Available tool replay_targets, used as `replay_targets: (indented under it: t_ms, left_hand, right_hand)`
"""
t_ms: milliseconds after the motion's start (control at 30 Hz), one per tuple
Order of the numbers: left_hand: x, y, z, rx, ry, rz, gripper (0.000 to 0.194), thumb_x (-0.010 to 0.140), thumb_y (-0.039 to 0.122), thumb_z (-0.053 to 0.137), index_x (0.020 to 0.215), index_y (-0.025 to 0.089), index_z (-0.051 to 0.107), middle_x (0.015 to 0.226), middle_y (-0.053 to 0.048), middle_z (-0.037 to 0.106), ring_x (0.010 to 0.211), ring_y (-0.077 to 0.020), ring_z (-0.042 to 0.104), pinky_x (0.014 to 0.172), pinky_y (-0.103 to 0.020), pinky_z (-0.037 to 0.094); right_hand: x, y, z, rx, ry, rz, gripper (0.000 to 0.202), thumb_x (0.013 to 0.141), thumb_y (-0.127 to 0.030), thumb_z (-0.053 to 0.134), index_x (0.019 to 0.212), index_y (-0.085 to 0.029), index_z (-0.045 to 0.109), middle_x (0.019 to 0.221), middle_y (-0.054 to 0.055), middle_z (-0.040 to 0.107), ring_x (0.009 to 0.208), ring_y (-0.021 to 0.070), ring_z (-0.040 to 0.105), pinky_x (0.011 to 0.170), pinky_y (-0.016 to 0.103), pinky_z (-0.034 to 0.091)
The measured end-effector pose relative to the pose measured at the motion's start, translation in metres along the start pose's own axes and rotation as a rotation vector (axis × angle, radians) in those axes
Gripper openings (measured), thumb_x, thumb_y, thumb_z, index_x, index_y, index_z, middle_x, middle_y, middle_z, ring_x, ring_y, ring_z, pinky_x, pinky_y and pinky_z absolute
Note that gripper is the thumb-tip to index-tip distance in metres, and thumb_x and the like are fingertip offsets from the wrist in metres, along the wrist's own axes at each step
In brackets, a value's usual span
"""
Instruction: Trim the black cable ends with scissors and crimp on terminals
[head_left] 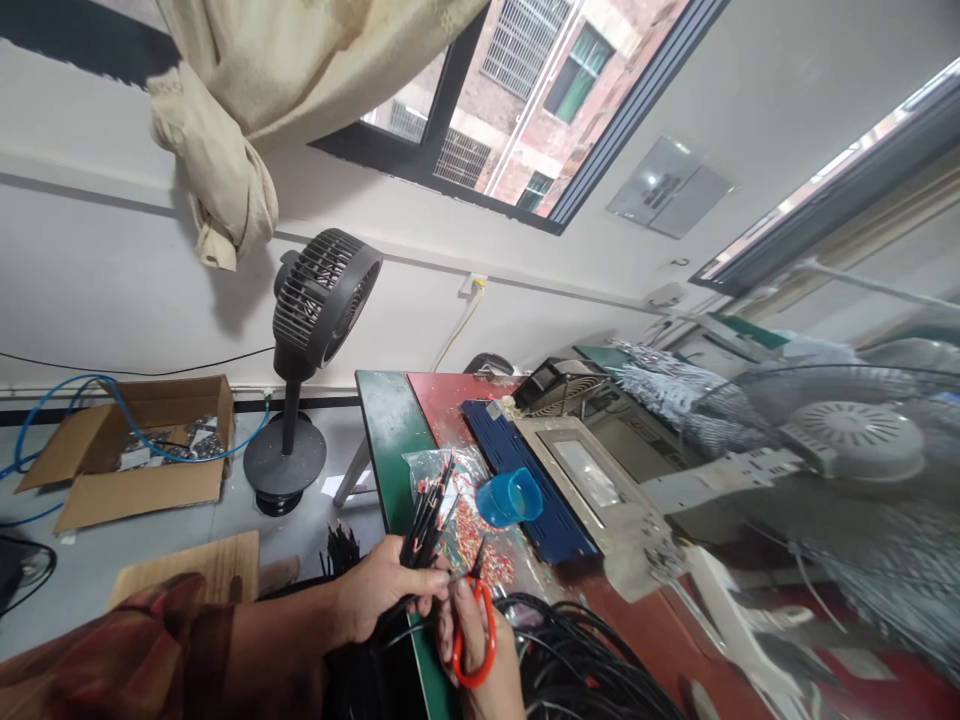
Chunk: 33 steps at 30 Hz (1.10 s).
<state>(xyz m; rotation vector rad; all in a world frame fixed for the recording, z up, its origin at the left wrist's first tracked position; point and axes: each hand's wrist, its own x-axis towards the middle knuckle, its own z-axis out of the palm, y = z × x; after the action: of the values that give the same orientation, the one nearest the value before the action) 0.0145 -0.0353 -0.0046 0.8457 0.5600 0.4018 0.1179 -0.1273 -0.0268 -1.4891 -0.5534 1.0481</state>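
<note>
My left hand (379,588) is closed around a bundle of black cables (427,515), whose upper ends fan out and show reddish wire tips. My right hand (496,675) grips orange-red-handled scissors (491,630), with fingers through the handle loops and the dark blades pointing up beside the bundle. Both hands almost meet at the table's edge, and the fingertips of the left are close to the scissors. Beyond them, a clear plastic bag (536,585) lies under small colourful wire scraps (491,555). A translucent blue cup (517,497) stands among the scraps.
Coiled black cables (585,665) lie right of my right hand. Behind the cup are a dark blue panel (555,530) and a beige machine (585,465). A large blurred fan (855,435) is at right; a grey pedestal fan (322,300) and cardboard box (142,505) stand left.
</note>
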Motion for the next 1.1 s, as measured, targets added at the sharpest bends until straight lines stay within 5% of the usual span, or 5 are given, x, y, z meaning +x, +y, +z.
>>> replay_targets:
  t_ms: [467,767,1100]
  left_hand:
    - [0.001,-0.005,-0.001,0.059,0.025,0.051,0.029,0.061,0.036,0.07,0.07,0.012,0.057,0.06,0.001,0.055,0.049,-0.0065,0.042,0.047,-0.02,0.028]
    - [-0.001,-0.005,-0.003,0.042,0.006,0.059,0.028,0.062,0.035,0.071,0.07,0.011,0.058,0.06,0.001,0.054,0.049,-0.0058,0.041,0.047,-0.019,0.027]
    - [-0.003,-0.006,0.0,0.062,0.018,0.045,0.032,0.06,0.037,0.073,0.072,0.011,0.058,0.057,0.003,0.05,0.05,-0.0065,0.042,0.048,-0.019,0.028]
  right_hand:
    - [-0.006,-0.006,-0.004,-0.406,0.324,-0.256,0.045,0.066,-0.059,0.063,0.056,-0.015,0.062,0.045,-0.004,0.045,0.045,0.0103,0.04,0.043,0.02,0.034]
    - [-0.005,-0.011,0.003,-0.07,0.324,-0.06,0.049,0.053,-0.055,0.075,0.077,-0.013,0.067,0.046,-0.003,0.053,0.042,0.012,0.045,0.041,0.023,0.034]
    - [-0.008,-0.018,0.006,0.095,0.205,-0.099,0.036,0.062,-0.047,0.074,0.069,-0.015,0.06,0.046,-0.005,0.05,0.042,0.0081,0.042,0.042,0.02,0.032]
